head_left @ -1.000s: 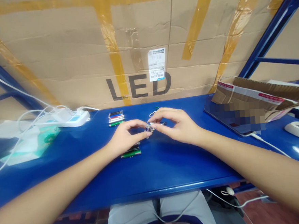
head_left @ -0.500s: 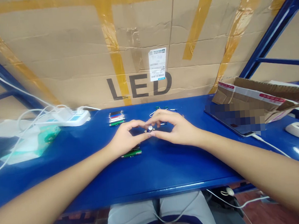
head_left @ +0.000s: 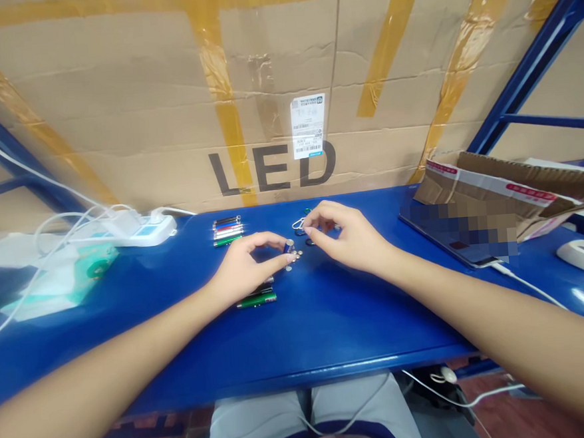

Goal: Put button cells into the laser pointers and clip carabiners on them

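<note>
head view: in front of the led box (head_left: 272, 80), a blue tube (head_left: 288, 246) is pinched by the left hand (head_left: 243, 269). the right hand (head_left: 351, 240) is kept apart, nearer the box, curled over clips (head_left: 300, 224); its grip cannot be told.

On the blue bench (head_left: 329, 323), the left hand (head_left: 243, 270) pinches a small tube (head_left: 288, 246), the right hand (head_left: 349, 241) just beside.
</note>
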`<move>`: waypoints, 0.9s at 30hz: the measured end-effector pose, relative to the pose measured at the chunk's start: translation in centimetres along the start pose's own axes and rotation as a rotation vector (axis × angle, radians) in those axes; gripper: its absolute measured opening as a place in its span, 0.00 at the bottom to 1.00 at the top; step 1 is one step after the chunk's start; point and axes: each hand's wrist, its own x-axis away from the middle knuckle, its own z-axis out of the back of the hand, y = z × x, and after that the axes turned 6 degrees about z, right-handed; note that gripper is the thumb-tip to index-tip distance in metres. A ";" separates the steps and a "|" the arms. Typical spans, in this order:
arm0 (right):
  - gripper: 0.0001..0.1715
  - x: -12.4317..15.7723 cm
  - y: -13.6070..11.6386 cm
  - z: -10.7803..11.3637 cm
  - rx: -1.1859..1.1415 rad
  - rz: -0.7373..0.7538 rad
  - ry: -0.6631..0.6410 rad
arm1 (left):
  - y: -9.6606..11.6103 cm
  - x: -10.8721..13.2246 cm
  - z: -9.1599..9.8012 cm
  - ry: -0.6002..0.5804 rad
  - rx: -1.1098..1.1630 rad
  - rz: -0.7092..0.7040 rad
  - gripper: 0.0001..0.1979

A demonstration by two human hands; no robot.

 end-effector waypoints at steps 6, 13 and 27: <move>0.09 0.3 1.4 -0.6 0.074 -0.082 -0.308 | -0.6 -0.5 0.2 0.088 -0.016 0.070 0.15; 0.12 0.6 1.4 -1.2 0.113 -0.092 -0.455 | -1.1 -0.7 0.4 0.091 0.009 0.106 0.16; 0.25 -0.8 1.5 2.6 0.726 -0.624 -0.652 | -1.2 -0.6 0.3 0.087 -0.003 0.106 0.17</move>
